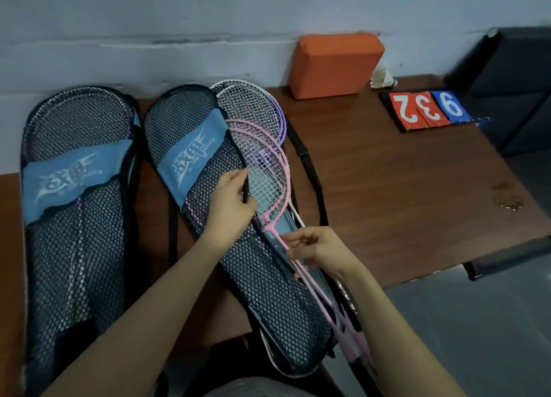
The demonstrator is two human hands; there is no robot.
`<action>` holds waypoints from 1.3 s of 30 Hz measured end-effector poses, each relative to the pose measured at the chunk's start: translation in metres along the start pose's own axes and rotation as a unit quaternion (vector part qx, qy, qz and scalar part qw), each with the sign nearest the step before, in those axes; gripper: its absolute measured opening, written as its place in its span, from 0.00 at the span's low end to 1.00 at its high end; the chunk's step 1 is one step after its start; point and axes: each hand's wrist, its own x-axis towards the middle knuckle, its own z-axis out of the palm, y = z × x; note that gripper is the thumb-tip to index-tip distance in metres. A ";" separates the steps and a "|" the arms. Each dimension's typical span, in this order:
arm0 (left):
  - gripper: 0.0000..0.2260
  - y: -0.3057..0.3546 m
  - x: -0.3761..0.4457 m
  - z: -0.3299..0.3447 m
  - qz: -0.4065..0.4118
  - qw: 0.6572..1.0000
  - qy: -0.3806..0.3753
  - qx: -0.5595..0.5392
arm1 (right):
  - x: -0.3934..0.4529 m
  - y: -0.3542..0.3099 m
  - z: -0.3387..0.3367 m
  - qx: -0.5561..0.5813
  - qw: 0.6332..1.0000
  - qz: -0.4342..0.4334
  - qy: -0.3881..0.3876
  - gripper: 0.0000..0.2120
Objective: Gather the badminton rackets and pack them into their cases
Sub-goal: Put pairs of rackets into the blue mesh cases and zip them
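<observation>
**Sliding the pink rackets into the open case**

My left hand (231, 201) pinches the black edge of the middle dark mesh case with the blue band (208, 206), holding its flap up. My right hand (317, 247) curls round the thin shafts of the pink-framed rackets (269, 170), whose heads lie half under the flap, over white and purple rackets (253, 101). I judge it best to keep the flap lifted and ease the heads further in, frames stacked flat. A second, filled mesh case (77, 188) lies left on the brown wooden surface (402, 188).
</observation>
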 end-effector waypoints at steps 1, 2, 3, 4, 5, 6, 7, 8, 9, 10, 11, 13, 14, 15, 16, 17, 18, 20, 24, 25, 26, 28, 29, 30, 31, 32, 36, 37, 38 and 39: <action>0.24 0.000 0.000 -0.002 -0.004 1.000 0.011 -0.013 | 0.001 0.000 0.002 -0.016 1.000 -0.001 0.000 0.13; 0.24 0.001 0.002 -0.003 -0.006 1.000 0.019 -0.019 | 0.001 0.000 0.002 -0.021 1.000 -0.003 -0.002 0.14; 0.23 0.002 0.004 -0.004 -0.007 1.000 0.024 -0.019 | 0.001 0.001 0.001 -0.015 1.000 -0.005 -0.002 0.14; 0.23 0.003 0.006 -0.004 -0.007 1.000 0.025 -0.014 | 0.001 0.001 -0.001 0.000 1.000 -0.006 0.002 0.14; 0.23 0.004 0.008 -0.004 -0.003 1.000 0.024 -0.011 | 0.001 -0.001 -0.003 0.016 1.000 -0.007 0.010 0.14; 0.23 0.004 0.009 -0.003 0.000 1.000 0.020 -0.011 | 0.001 -0.002 -0.005 0.026 0.999 -0.009 0.017 0.14; 0.23 0.004 0.008 -0.003 0.003 1.000 0.016 -0.013 | 0.002 -0.003 -0.006 0.026 0.999 -0.011 0.023 0.13; 0.23 0.003 0.007 -0.004 0.002 1.000 0.015 -0.009 | 0.003 -0.005 -0.006 0.024 0.999 -0.013 0.027 0.12; 0.23 0.001 0.004 -0.004 -0.002 1.000 0.021 0.001 | 0.005 -0.005 -0.004 0.029 0.999 -0.013 0.033 0.12; 0.22 -0.001 0.000 -0.006 -0.010 0.999 0.035 0.018 | 0.007 -0.006 -0.001 0.041 0.998 -0.012 0.045 0.11; 0.22 -0.003 -0.005 -0.007 -0.018 0.998 0.053 0.040 | 0.010 -0.006 0.002 0.054 0.997 -0.011 0.061 0.11; 0.21 -0.010 -0.017 -0.008 -0.029 0.994 0.080 0.070 | 0.017 -0.008 0.010 0.074 0.993 -0.006 0.091 0.10; 0.21 -0.013 -0.024 -0.008 -0.027 0.993 0.085 0.072 | 0.020 -0.009 0.015 0.086 0.992 -0.004 0.097 0.10; 0.22 -0.016 -0.032 -0.006 -0.020 0.994 0.085 0.069 | 0.023 -0.012 0.018 0.102 0.990 0.000 0.098 0.10; 0.22 -0.019 -0.039 -0.004 -0.009 0.995 0.083 0.062 | 0.027 -0.014 0.022 0.119 0.988 0.004 0.096 0.10; 0.23 -0.021 -0.045 -0.002 -0.001 0.995 0.082 0.055 | 0.030 -0.017 0.026 0.136 0.986 0.010 0.093 0.10; 0.23 -0.023 -0.049 -0.001 0.002 0.995 0.083 0.048 | 0.033 -0.020 0.029 0.148 0.985 0.015 0.088 0.10; 0.22 -0.025 -0.054 0.001 0.001 0.995 0.095 0.025 | 0.040 -0.024 0.035 0.169 0.982 0.025 0.075 0.09; 0.19 -0.023 -0.056 -0.001 -0.030 0.993 0.112 -0.028 | 0.054 -0.029 0.043 0.186 0.980 0.027 0.070 0.11; 0.19 -0.023 -0.057 -0.003 -0.043 0.992 0.114 -0.032 | 0.058 -0.031 0.046 0.182 0.980 0.024 0.072 0.12; 0.19 -0.024 -0.057 -0.006 -0.056 0.991 0.116 -0.036 | 0.061 -0.034 0.050 0.174 0.982 0.017 0.073 0.12; 0.18 -0.025 -0.058 -0.010 -0.080 0.989 0.116 -0.040 | 0.069 -0.040 0.059 0.143 0.986 -0.006 0.081 0.12; 0.18 -0.026 -0.058 -0.013 -0.087 0.988 0.118 -0.039 | 0.073 -0.042 0.064 0.123 0.989 -0.017 0.084 0.12; 0.18 -0.026 -0.058 -0.015 -0.092 0.987 0.123 -0.039 | 0.078 -0.044 0.068 0.100 0.991 -0.025 0.086 0.12; 0.18 -0.026 -0.059 -0.017 -0.095 0.986 0.129 -0.037 | 0.084 -0.044 0.071 0.076 0.993 -0.033 0.086 0.12; 0.18 -0.027 -0.060 -0.020 -0.094 0.986 0.134 -0.032 | 0.089 -0.044 0.072 0.035 0.995 -0.045 0.088 0.11; 0.17 -0.041 -0.061 -0.026 -0.097 0.983 0.153 -0.024 | 0.103 -0.036 0.073 -0.136 0.985 -0.087 0.065 0.08; 0.16 -0.044 -0.061 -0.027 -0.097 0.983 0.155 -0.025 | 0.104 -0.031 0.073 -0.153 0.983 -0.088 0.052 0.08; 0.16 -0.047 -0.062 -0.027 -0.092 0.983 0.156 -0.027 | 0.103 -0.027 0.072 -0.175 0.979 -0.091 0.042 0.10; 0.16 -0.049 -0.062 -0.027 -0.082 0.984 0.158 -0.030 | 0.102 -0.024 0.072 -0.204 0.973 -0.099 0.037 0.12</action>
